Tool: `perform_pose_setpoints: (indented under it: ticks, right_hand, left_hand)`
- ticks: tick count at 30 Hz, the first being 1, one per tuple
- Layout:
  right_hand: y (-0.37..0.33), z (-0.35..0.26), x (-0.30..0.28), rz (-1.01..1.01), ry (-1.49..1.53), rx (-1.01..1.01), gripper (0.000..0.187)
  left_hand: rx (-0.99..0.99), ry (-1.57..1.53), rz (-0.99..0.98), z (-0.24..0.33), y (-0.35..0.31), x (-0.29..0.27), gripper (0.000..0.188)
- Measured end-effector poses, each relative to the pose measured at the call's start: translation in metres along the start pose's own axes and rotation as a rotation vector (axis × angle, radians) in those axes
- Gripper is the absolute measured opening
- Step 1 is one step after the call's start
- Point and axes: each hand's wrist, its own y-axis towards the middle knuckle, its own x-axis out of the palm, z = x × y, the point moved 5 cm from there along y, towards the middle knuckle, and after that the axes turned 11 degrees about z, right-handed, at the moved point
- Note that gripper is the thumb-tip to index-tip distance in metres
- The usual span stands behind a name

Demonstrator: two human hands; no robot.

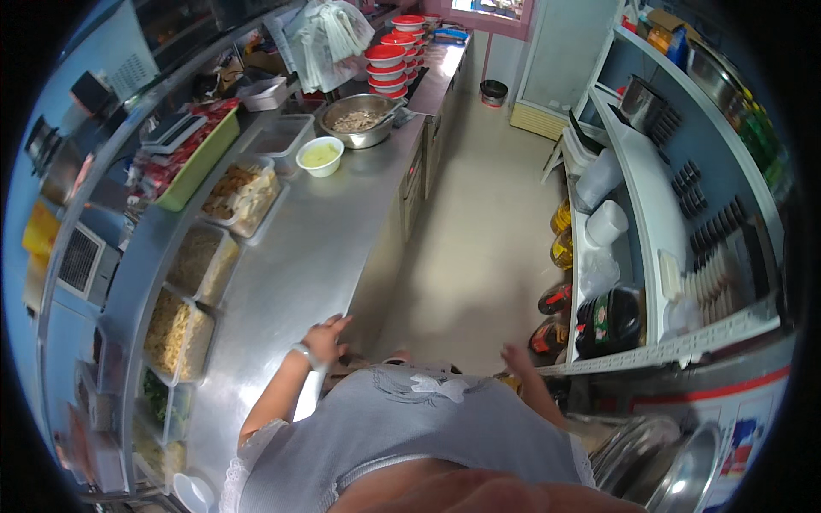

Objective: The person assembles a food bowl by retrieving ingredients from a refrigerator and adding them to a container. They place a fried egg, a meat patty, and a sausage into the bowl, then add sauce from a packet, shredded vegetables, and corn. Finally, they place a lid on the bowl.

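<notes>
My left hand point(327, 339) is by the edge of the steel counter point(295, 256), its fingers apart and nothing in them. A pale band circles that wrist, and something white shows below the forearm. On my right side, my right hand point(517, 361) hangs over the floor near the shelving; motion smears its fingers, so its state is unclear. Farther along the counter stand a white bowl point(321, 168) with pale green contents and a steel bowl point(357, 121) of shredded food with a utensil in it. Neither hand touches these bowls.
Clear tubs of food, one with yellowish pieces point(177, 335), line the counter's left side below a green tray point(201, 158). Red-lidded containers point(386, 68) stack at the far end. Right, a white shelf rack point(650, 197) holds supplies; bottles point(556, 298) stand low beside it. A black bin point(493, 91) stands ahead.
</notes>
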Motion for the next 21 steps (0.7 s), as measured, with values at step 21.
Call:
perform_pose_setpoints:
  ticks: [21]
  right_hand:
    - [0.414,0.017,-0.231,-0.142,-0.097,0.404,0.032]
  left_hand:
    - [0.222,-0.178,0.314,0.079,0.680,0.046,0.034]
